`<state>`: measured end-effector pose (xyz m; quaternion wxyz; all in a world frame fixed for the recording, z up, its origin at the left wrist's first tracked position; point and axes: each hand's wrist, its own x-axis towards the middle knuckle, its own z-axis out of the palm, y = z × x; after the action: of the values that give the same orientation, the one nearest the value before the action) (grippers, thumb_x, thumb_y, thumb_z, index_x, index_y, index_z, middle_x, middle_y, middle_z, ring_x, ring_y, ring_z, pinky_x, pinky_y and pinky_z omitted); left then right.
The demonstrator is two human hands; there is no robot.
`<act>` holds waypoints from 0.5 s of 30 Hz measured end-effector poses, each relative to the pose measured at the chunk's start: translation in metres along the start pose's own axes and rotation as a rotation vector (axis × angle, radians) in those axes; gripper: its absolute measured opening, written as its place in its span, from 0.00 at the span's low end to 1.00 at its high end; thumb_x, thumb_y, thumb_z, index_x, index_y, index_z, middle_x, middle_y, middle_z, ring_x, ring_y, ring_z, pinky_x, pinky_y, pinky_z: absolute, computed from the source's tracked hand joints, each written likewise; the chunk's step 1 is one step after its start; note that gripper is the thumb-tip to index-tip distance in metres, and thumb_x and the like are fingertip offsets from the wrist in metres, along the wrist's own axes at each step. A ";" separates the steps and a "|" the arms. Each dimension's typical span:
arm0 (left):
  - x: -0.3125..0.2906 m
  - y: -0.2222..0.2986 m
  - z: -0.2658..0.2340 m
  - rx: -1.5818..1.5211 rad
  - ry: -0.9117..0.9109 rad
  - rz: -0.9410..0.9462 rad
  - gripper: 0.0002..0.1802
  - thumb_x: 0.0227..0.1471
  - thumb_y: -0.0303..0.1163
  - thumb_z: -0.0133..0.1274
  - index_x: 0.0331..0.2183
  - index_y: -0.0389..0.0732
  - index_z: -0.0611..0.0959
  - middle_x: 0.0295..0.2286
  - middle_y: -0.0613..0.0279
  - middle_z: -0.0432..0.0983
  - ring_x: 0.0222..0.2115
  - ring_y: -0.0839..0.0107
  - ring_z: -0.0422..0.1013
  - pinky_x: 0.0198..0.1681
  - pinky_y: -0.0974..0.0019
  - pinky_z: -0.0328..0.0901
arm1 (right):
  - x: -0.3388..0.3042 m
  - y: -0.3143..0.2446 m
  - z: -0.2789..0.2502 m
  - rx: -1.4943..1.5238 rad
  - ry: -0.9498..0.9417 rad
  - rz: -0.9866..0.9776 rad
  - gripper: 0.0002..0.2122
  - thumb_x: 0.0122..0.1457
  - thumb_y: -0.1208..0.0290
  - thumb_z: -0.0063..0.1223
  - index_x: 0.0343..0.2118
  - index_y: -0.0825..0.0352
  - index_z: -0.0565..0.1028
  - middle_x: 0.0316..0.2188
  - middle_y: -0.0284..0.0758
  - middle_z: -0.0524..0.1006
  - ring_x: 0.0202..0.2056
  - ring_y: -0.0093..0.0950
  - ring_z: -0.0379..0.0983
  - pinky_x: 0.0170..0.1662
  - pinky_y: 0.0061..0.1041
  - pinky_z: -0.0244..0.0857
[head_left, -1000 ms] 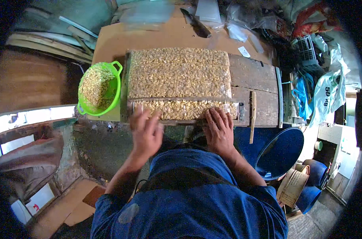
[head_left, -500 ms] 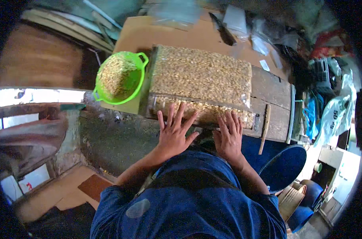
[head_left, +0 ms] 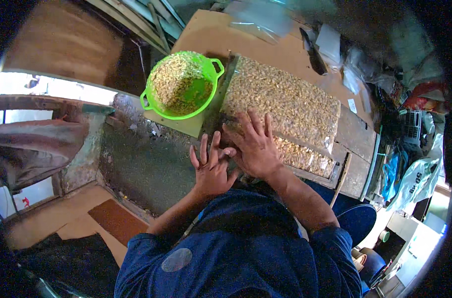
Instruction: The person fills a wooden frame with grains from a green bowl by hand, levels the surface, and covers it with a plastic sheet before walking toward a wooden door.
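Observation:
A large flat clear plastic pack of pale beans [head_left: 290, 94] lies on the table. Along its near edge lies a narrower pack of beans [head_left: 308, 158]. My right hand [head_left: 258, 149] rests palm down over the left end of the packs, fingers stretched out, hiding part of them. Just left of it, my left hand [head_left: 211, 169] is spread at the near left corner, its fingertips by the table edge. The thumb of one hand comes close to the other hand. Left of the packs sits a lime-green two-handled basin [head_left: 187, 117] partly filled with loose beans [head_left: 171, 77].
A wooden stick [head_left: 341, 174] lies across bare boards [head_left: 355, 133] at the right. Behind the packs are a dark knife [head_left: 314, 52] and clear plastic sheets [head_left: 258, 22]. A white sack [head_left: 418, 174] hangs at the right; a blue drum [head_left: 357, 221] stands below the table.
My right hand has moved left from the right part of the narrow pack to its left end, beside my left hand. The view has swung, so the table appears more tilted.

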<state>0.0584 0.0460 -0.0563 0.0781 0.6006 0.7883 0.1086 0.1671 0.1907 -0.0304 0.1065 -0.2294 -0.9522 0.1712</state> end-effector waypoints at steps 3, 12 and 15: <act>0.000 -0.007 0.000 -0.041 0.033 0.036 0.33 0.51 0.57 0.51 0.54 0.50 0.77 0.65 0.50 0.49 0.67 0.45 0.38 0.62 0.31 0.28 | -0.001 0.003 0.003 -0.016 0.004 0.019 0.26 0.59 0.50 0.50 0.60 0.53 0.69 0.62 0.46 0.60 0.64 0.52 0.51 0.65 0.61 0.39; 0.022 -0.003 -0.012 -0.099 -0.017 0.102 0.37 0.52 0.57 0.51 0.57 0.44 0.73 0.61 0.46 0.58 0.67 0.44 0.40 0.62 0.28 0.23 | -0.001 0.013 -0.002 -0.005 0.159 0.214 0.22 0.54 0.70 0.56 0.54 0.63 0.73 0.47 0.39 0.74 0.49 0.40 0.69 0.54 0.42 0.60; 0.027 -0.003 -0.012 -0.064 -0.014 0.116 0.40 0.52 0.58 0.50 0.61 0.47 0.69 0.62 0.51 0.58 0.67 0.48 0.41 0.62 0.29 0.24 | -0.005 0.020 0.003 -0.028 0.128 0.101 0.19 0.53 0.73 0.53 0.50 0.63 0.76 0.44 0.36 0.76 0.47 0.37 0.72 0.52 0.38 0.63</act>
<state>0.0456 0.0699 -0.0449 0.0966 0.6432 0.7477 0.1339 0.1790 0.2042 -0.0409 0.1552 -0.2888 -0.9330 0.1481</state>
